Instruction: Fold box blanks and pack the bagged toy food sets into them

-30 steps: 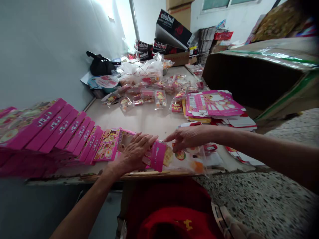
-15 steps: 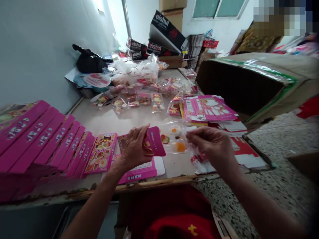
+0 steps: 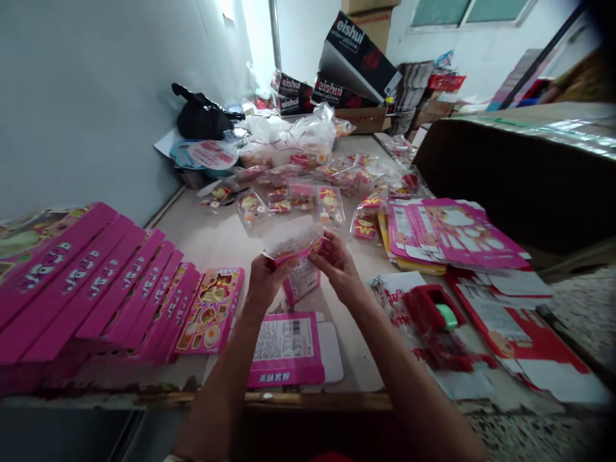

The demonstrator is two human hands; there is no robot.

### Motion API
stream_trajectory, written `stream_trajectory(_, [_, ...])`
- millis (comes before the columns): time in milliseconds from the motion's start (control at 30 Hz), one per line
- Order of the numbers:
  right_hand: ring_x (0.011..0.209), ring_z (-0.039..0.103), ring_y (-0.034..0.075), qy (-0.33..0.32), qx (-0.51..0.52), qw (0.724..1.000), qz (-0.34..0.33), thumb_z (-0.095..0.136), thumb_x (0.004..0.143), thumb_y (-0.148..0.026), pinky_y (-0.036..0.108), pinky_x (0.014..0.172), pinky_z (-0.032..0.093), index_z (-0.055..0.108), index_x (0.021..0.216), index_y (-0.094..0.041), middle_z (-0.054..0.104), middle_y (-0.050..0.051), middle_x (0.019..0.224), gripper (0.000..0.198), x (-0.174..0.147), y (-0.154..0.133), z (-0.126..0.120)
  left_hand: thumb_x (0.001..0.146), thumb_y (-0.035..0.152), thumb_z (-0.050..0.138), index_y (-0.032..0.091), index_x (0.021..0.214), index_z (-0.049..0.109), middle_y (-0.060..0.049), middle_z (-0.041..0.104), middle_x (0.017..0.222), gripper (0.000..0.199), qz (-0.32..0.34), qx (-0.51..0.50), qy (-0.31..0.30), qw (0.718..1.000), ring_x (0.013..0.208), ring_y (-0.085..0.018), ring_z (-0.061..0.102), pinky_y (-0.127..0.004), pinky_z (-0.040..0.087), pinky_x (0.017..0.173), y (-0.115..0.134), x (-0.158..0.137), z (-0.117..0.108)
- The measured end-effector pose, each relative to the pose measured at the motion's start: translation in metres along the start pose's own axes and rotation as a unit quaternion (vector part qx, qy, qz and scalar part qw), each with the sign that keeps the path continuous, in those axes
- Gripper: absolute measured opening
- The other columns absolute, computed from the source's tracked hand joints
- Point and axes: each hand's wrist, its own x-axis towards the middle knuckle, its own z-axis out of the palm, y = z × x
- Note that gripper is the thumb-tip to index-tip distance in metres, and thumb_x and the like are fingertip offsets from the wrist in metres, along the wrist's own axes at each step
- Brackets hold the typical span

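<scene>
Left hand (image 3: 267,278) and right hand (image 3: 339,262) pinch the box (image 3: 304,282) at nine and three o'clock of its mouth, twelve o'clock from the carton (image 3: 289,342). Uneven thumb pressure could crease or tear the box's rim.

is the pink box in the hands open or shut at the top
Open: the pink box has its upper rim gaping between the left hand and right hand.
</scene>
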Motion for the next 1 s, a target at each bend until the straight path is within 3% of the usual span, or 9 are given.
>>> stream_trajectory(100, [0.099, 0.066, 0.020, 0.025, 0.017, 0.999, -0.027, 0.070, 0.090, -0.045, 0.033, 0.086, 0.054, 0.042, 0.147, -0.035, 0.064, 0.005, 0.116, 0.064, 0.008, 0.015, 0.014, 0.077, 0.036, 0.086, 0.024, 0.133, 0.055, -0.005, 0.073, 0.112, 0.065, 0.050, -0.036, 0.177, 0.982, 0.096, -0.019, 0.072, -0.030, 0.058, 0.086, -0.013, 0.004, 0.009])
stream_trajectory(200, [0.104, 0.065, 0.021, 0.030, -0.018, 0.999, -0.029, 0.061, 0.096, -0.044, 0.032, 0.086, 0.054, 0.042, 0.150, -0.037, 0.062, 0.005, 0.125, 0.058, 0.006, 0.022, 0.020, 0.082, 0.036, 0.083, 0.029, 0.136, 0.050, -0.007, 0.069, 0.122, 0.063, 0.083, -0.022, 0.247, 0.965, 0.098, -0.017, 0.071, -0.029, 0.057, 0.087, -0.017, 0.004, 0.018])
stream_trajectory(333, [0.094, 0.063, 0.021, 0.049, -0.064, 0.997, -0.006, 0.053, 0.100, -0.047, 0.032, 0.081, 0.054, 0.044, 0.146, -0.034, 0.063, 0.005, 0.113, 0.048, -0.003, 0.026, 0.015, 0.094, 0.039, 0.069, 0.024, 0.124, 0.062, -0.009, 0.062, 0.129, 0.035, 0.100, 0.059, 0.174, 0.978, 0.115, -0.022, 0.065, -0.033, 0.054, 0.098, -0.011, -0.002, 0.024])
stream_trajectory(467, [0.073, 0.055, 0.017, 0.085, -0.064, 0.993, -0.050, 0.049, 0.103, -0.046, 0.028, 0.069, 0.049, 0.055, 0.106, -0.028, 0.054, -0.001, 0.084, 0.019, -0.009, 0.019, 0.012, 0.102, 0.036, 0.057, 0.021, 0.104, 0.062, -0.007, 0.057, 0.120, 0.016, 0.181, 0.175, 0.123, 0.960, 0.121, -0.021, 0.056, -0.035, 0.045, 0.108, 0.002, -0.012, 0.022])
stream_trajectory(633, [0.104, 0.059, 0.022, 0.062, -0.189, 0.963, -0.180, 0.053, 0.103, -0.034, 0.035, 0.090, 0.049, 0.054, 0.078, -0.022, 0.058, 0.004, 0.099, 0.028, -0.014, -0.006, 0.002, 0.100, 0.035, 0.062, 0.020, 0.090, 0.061, -0.006, 0.064, 0.104, 0.018, 0.206, 0.205, 0.111, 0.950, 0.105, -0.019, 0.064, -0.032, 0.052, 0.095, 0.017, -0.021, 0.017])
stream_trajectory(733, [0.093, 0.062, 0.020, 0.029, -0.160, 0.968, -0.192, 0.060, 0.100, -0.030, 0.034, 0.082, 0.054, 0.059, 0.102, -0.027, 0.060, 0.002, 0.097, 0.004, -0.017, -0.015, -0.008, 0.091, 0.032, 0.076, 0.026, 0.115, 0.061, -0.002, 0.071, 0.099, 0.029, 0.186, 0.082, 0.117, 0.972, 0.095, -0.017, 0.072, -0.029, 0.057, 0.086, 0.025, -0.024, 0.014])
stream_trajectory(833, [0.094, 0.067, 0.021, -0.018, -0.155, 0.966, -0.208, 0.060, 0.100, -0.025, 0.035, 0.081, 0.058, 0.047, 0.141, -0.035, 0.066, 0.003, 0.105, 0.044, -0.018, -0.022, -0.018, 0.088, 0.028, 0.078, 0.025, 0.112, 0.070, -0.004, 0.075, 0.103, 0.025, 0.197, 0.084, 0.075, 0.974, 0.102, -0.020, 0.074, -0.033, 0.059, 0.091, 0.031, -0.025, 0.007])
stream_trajectory(900, [0.102, 0.069, 0.021, -0.075, -0.226, 0.940, -0.242, 0.054, 0.103, -0.023, 0.037, 0.088, 0.059, 0.053, 0.144, -0.035, 0.069, 0.006, 0.113, 0.043, -0.019, -0.028, -0.024, 0.089, 0.025, 0.078, 0.023, 0.097, 0.077, -0.006, 0.077, 0.103, 0.008, 0.219, 0.133, 0.049, 0.965, 0.102, -0.021, 0.074, -0.035, 0.060, 0.091, 0.035, -0.025, 0.000])
stream_trajectory(1000, [0.121, 0.067, 0.025, -0.140, -0.319, 0.894, -0.281, 0.056, 0.103, -0.025, 0.042, 0.102, 0.055, 0.068, 0.133, -0.027, 0.069, 0.012, 0.131, 0.032, -0.021, -0.042, -0.031, 0.082, 0.025, 0.084, 0.022, 0.094, 0.080, -0.007, 0.078, 0.105, 0.013, 0.226, 0.170, 0.016, 0.959, 0.100, -0.021, 0.075, -0.036, 0.061, 0.092, 0.042, -0.027, -0.010])
